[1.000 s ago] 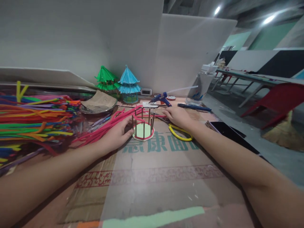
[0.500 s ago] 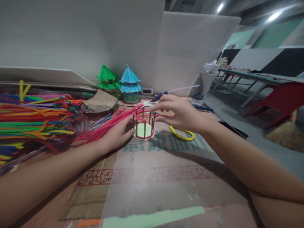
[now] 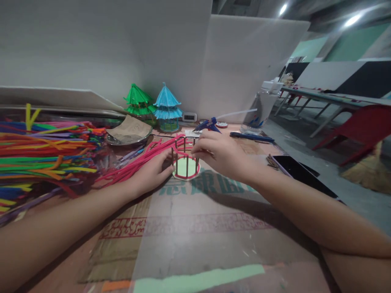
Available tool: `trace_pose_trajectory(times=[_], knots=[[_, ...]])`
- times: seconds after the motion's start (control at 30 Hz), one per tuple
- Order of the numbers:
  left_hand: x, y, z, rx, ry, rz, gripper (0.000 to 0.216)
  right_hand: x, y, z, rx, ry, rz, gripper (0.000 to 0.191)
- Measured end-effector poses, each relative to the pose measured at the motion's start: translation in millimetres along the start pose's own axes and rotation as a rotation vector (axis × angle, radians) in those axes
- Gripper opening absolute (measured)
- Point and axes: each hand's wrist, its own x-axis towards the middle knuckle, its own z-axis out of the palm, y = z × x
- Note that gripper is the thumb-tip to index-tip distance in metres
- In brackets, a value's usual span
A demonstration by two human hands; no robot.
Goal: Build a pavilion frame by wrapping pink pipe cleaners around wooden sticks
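A: What sits in the middle of the frame?
B: A little frame (image 3: 185, 165): a round pale-green disc edged in red, with thin brown sticks upright round it, on the cardboard sheet (image 3: 183, 232). I judge the step to be running a pink strand (image 3: 181, 142) round the stick tops
A: And the hands?
B: The right hand (image 3: 220, 156) has its fingers pinched narrow on that strand at the frame's right rim. The left hand (image 3: 149, 174), centre left, has half-curled fingers, their tips against the frame's left side, not closed round it
A: What does the next move call for?
B: A light pull, I think. The sticks look thin and stiff, the strand fuzzy and bendable. It leads left into a pink bundle (image 3: 131, 167)
A: Around it?
B: A heap of many-coloured fuzzy stems (image 3: 45, 154) at left, and a blue glue gun (image 3: 208, 123) just above the right hand
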Motion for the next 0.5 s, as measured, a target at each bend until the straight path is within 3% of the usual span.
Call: trace_pose_trajectory(times=[0.13, 0.3, 0.4, 0.5], knots=[[-0.6, -2.0, -0.3, 0.021, -0.001, -0.012, 0.026, 6.5, -3.5, -17.7, 0.325, 0.039, 0.168, 0.016], [0.4, -3.3, -0.3, 0.012, -0.01, -0.02, 0.024, 10.3, 2.2, -32.5, 0.805, 0.011, 0.402, 0.038], [1.1, -3.1, 0.0, 0.006, -0.008, -0.008, 0.02, 9.0, 12.2, -40.7, 0.798, -0.045, 0.511, 0.034], [1.3, -2.0, 0.1, 0.011, -0.004, -0.022, 0.019, 7.1, 24.5, -49.9, 0.522, -0.084, 0.543, 0.023]])
